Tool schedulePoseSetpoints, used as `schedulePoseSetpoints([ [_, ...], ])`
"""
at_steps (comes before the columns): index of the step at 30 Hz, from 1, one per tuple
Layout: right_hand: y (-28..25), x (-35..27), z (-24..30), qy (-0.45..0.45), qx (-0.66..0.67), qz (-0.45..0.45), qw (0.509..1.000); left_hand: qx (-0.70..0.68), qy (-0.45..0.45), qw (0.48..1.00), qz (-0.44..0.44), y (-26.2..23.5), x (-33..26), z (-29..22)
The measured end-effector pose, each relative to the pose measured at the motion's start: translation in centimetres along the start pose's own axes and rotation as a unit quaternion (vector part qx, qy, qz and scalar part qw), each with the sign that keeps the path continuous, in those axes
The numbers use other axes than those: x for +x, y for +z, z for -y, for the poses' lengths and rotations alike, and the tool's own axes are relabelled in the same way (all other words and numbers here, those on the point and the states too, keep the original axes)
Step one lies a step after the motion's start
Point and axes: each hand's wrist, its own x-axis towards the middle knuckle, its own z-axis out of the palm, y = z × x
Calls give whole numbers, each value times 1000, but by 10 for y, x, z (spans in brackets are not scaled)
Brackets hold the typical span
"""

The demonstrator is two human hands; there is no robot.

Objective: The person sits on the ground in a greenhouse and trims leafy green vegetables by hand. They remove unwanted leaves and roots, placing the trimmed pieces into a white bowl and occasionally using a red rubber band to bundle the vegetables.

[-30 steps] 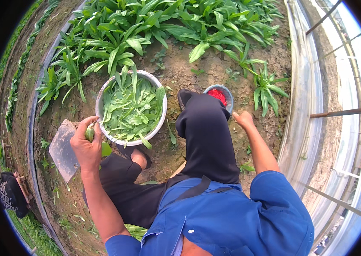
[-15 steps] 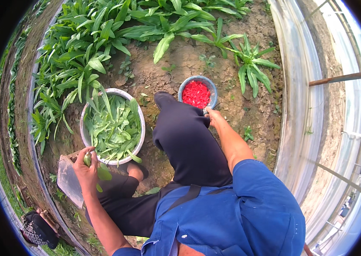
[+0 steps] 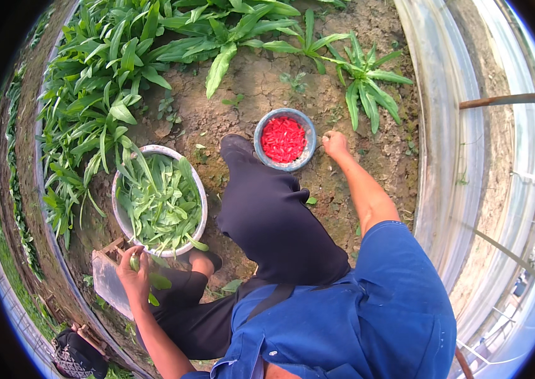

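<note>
Red bits sit in a round blue-gray bowl on the dirt, just L of my R hand, w/ a small gap between. Its fingers look curled, but can't tell how tight or if anything's in 'em. My L hand is curled round a small green plant bit, by the near edge of a big whitish tub. Tub's got lots of loose green leaves. Gray board is L of that hand.
</note>
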Motion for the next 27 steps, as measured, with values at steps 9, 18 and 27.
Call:
schedulePoseSetpoints([
  [9, 1, 52, 12, -196, -194, -147, 950, -34, -124, 991, 48, -6, -9, 15],
  [18, -10, 86, -9, -109, -339, -134, 925, -83, -188, 978, 27, -9, -19, 87],
  [27, -20, 98, -7, 47, -321, -23, 946, -50, -126, 989, 52, 0, 10, 58],
])
